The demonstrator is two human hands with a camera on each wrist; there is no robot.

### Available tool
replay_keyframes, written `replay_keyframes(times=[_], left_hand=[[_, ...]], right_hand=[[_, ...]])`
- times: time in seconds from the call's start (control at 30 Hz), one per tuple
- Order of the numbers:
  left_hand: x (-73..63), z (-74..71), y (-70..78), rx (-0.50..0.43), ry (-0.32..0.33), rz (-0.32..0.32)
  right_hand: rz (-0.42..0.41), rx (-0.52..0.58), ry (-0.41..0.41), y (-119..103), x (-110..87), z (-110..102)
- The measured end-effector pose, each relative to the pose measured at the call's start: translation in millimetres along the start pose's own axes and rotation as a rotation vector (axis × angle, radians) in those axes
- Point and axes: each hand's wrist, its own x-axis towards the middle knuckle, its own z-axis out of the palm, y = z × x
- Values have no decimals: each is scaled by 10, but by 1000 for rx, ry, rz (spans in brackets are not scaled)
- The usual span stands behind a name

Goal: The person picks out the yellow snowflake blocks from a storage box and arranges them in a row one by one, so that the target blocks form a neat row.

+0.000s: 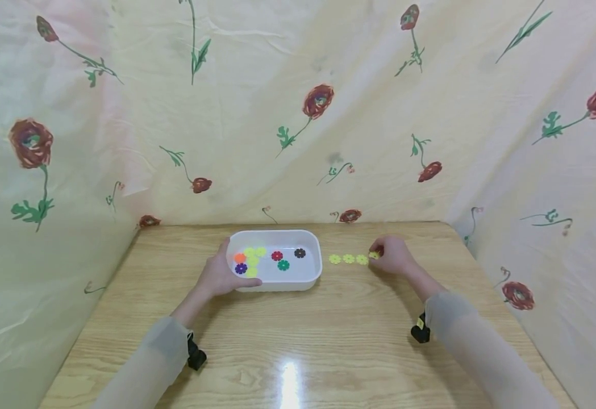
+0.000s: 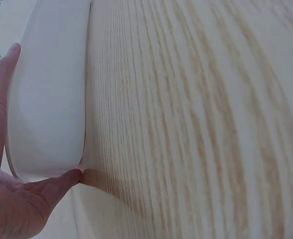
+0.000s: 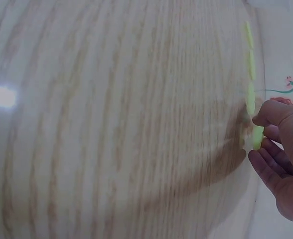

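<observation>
A small, thin yellow flower-shaped disc, plastic by its look (image 1: 374, 255), is gripped between the thumb and fingers of the right hand (image 1: 394, 255), at the right end of a straight row of three matching yellow flower discs (image 1: 348, 259). The right wrist view shows it just beside the last of these; whether their edges touch, or whether it bears on the wood, I cannot tell. The step in hand appears to be setting this fourth disc in line. The next move probably calls for lowering or pressing it level with its neighbour, then parting the fingers gently, since such light pieces could easily be nudged out of line. To the left of the row stands a white rectangular tub with rounded corners (image 1: 277, 286), its left end held by the left hand (image 1: 220, 276), the thumb lying along the near rim. Inside, yellow discs (image 1: 251, 262) cluster at the left with an orange one (image 1: 240, 258) and a purple one (image 1: 241, 268); red (image 1: 276, 256), green (image 1: 283, 265) and dark (image 1: 300, 253) ones lie farther right. Everything sits on a pale wood-grain tabletop (image 1: 303, 329), with cream flower-printed cloth (image 1: 246, 113) behind it.
</observation>
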Motion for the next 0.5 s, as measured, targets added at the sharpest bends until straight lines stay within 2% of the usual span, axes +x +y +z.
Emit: replay_keyframes(times=[0.5], left_hand=[[6, 2, -10, -20, 2, 20]], right_hand=[[-2, -14, -29, -26, -20, 4]])
